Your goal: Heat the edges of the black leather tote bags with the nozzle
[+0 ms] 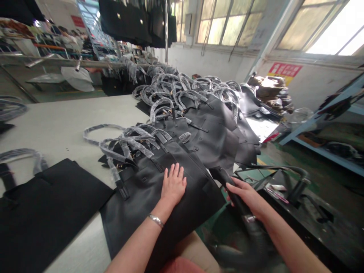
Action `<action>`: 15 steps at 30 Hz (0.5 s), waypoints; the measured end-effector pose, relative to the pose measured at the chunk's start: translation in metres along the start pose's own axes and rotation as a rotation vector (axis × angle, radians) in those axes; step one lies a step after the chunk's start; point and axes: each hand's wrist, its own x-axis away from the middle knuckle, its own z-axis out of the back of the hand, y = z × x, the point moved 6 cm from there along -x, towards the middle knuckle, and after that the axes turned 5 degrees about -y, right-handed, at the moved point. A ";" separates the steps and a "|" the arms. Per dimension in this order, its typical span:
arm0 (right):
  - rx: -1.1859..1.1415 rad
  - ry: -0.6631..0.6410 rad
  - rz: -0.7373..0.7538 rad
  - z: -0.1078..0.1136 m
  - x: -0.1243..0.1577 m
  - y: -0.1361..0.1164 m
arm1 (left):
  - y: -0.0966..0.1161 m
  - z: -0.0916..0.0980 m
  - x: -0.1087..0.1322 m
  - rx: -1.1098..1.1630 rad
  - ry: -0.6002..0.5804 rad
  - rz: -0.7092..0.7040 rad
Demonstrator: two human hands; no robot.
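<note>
My left hand (174, 185) lies flat on a black leather-look tote bag (133, 212), fingers stretched out. The bag rests on others of its kind, and its handles (136, 142) are wrapped in clear plastic. At the bag's right edge, my right hand (240, 191) is closed round the black handle of a hose nozzle (224, 176). From that handle a thick dark hose (256, 235) runs down, partly blurred. The nozzle's tip is close to the bag; whether it touches cannot be made out.
Behind is a heap of black bags (210, 129) with wrapped handles. Another black bag (57, 204) lies at left on the pale table (65, 121). A black machine stand (301, 216) with small tools is at right, below a blue shelf (327, 148). Black pieces (127, 22) hang overhead.
</note>
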 end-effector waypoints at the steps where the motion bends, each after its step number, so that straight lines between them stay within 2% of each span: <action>1: 0.002 -0.039 -0.029 0.003 0.002 0.000 | 0.000 0.000 0.000 0.001 0.000 0.001; 4: 0.015 -0.156 -0.131 0.001 0.007 0.004 | 0.001 0.000 -0.001 0.003 0.003 -0.003; 6: 0.021 -0.170 -0.151 -0.003 0.001 0.004 | 0.001 0.001 -0.001 0.003 0.005 -0.008; 11: 0.032 0.045 0.011 0.007 -0.019 -0.017 | 0.000 0.001 -0.001 0.010 0.006 -0.007; 13: 0.041 0.088 0.043 0.016 -0.010 -0.026 | 0.000 0.000 0.000 0.015 0.009 -0.007; 15: 0.062 0.046 0.011 0.021 0.009 -0.025 | 0.000 0.000 0.000 0.018 0.014 -0.009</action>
